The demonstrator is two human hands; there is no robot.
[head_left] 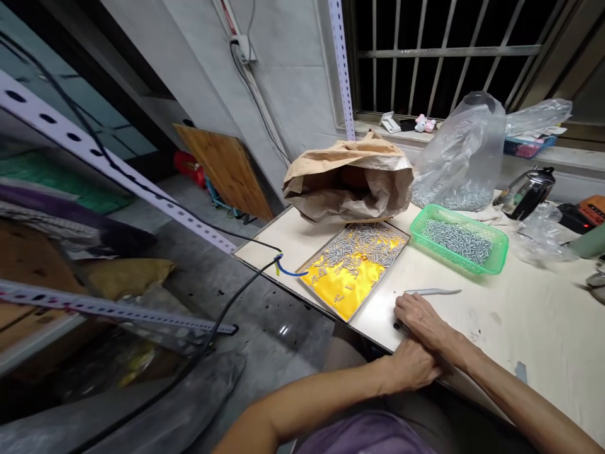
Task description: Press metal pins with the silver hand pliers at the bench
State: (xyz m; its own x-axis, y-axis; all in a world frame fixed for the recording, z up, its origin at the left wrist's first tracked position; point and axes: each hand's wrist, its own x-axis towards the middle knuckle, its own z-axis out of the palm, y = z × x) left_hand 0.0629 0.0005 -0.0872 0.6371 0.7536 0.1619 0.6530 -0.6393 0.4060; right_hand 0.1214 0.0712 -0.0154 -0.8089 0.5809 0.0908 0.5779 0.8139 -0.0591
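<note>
My right hand [420,320] rests at the table's front edge with its fingers curled. A small dark piece [397,324] shows under those fingers, too little of it visible to name. My left hand [412,366] lies just below, touching the right wrist, with its fingers hidden. Beyond the knuckles lies a thin grey curved tool [435,291], perhaps tweezers. To the left, a shallow tray [373,296] with a shiny yellow lining [347,287] carries many small metal pins or screws [366,244], heaped toward its far end.
An open brown paper bag [347,189] stands behind the tray. A green plastic basket [496,255] of similar metal pieces sits right of it, before a clear plastic bag [466,151]. A black cable [236,296] with a blue wire crosses the left edge. A metal kettle [529,189] stands far right.
</note>
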